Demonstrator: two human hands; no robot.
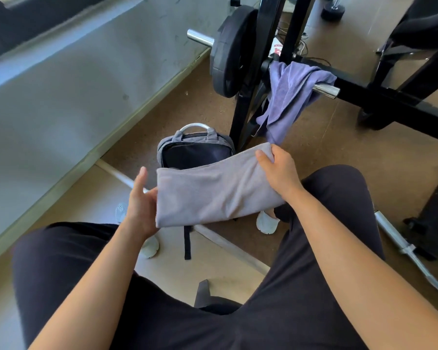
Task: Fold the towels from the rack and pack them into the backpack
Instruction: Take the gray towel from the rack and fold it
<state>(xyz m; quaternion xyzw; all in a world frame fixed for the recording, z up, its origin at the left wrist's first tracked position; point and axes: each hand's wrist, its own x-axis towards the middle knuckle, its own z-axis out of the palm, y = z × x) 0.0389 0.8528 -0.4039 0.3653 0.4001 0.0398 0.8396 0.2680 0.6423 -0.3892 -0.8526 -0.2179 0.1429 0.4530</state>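
Note:
A folded pale grey towel [213, 188] hangs in the air between my knees, just above the open grey backpack [195, 149] that stands on the floor. My right hand [276, 170] grips the towel's upper right end, thumb on top. My left hand [142, 203] is at the towel's lower left end, thumb against the cloth and fingers stretched out. A purple towel [291, 97] is draped over the black rack's [253, 97] chrome bar, behind and to the right of the backpack.
A black weight plate [230, 54] sits on the rack's bar at the upper middle. A curl bar [415, 256] and a black dumbbell [433, 210] lie on the floor at the right. A grey wall runs along the left. My white shoes flank the backpack.

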